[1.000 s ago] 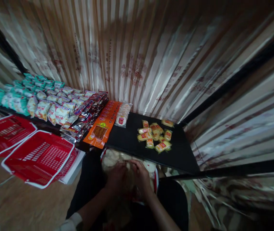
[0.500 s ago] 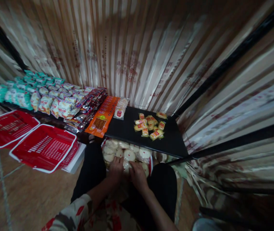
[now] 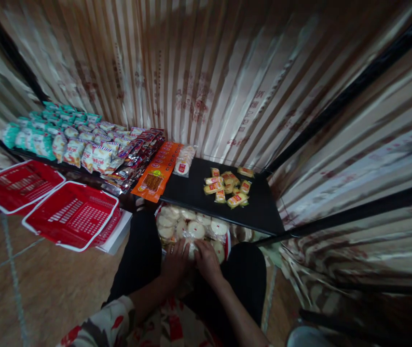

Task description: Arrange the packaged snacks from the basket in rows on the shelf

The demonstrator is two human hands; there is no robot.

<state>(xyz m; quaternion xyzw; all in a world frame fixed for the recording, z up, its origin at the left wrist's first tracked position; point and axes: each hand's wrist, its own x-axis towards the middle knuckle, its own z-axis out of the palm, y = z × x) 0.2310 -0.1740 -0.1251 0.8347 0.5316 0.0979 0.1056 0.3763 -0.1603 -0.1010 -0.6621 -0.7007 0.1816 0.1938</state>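
Between my knees, a red and white basket (image 3: 228, 241) is filled with clear packs of round white rice crackers (image 3: 196, 230). My left hand (image 3: 177, 260) reaches over its near side, fingers bent onto a clear-wrapped rice cracker pack (image 3: 192, 250). Close beside it, my right hand (image 3: 207, 260) pinches the same pack from the right. The hands nearly meet, and they hide the lower part of that pack. Just beyond the basket, small yellow-wrapped snacks (image 3: 227, 185) lie loosely grouped on a black shelf (image 3: 187, 190).
On the shelf's left part lie an orange snack bag (image 3: 157, 171), a clear pack of white round crackers (image 3: 184, 161), dark red packets (image 3: 137, 159), white packets (image 3: 97, 154) and green packets (image 3: 43, 130). Two red baskets (image 3: 72, 214) stand on the floor at left. Black poles (image 3: 336, 103) slant at right.
My left hand's fingers have spread a little further over the pack, and the hand sits slightly lower. My right hand keeps its pinch. The whole view has shifted slightly.
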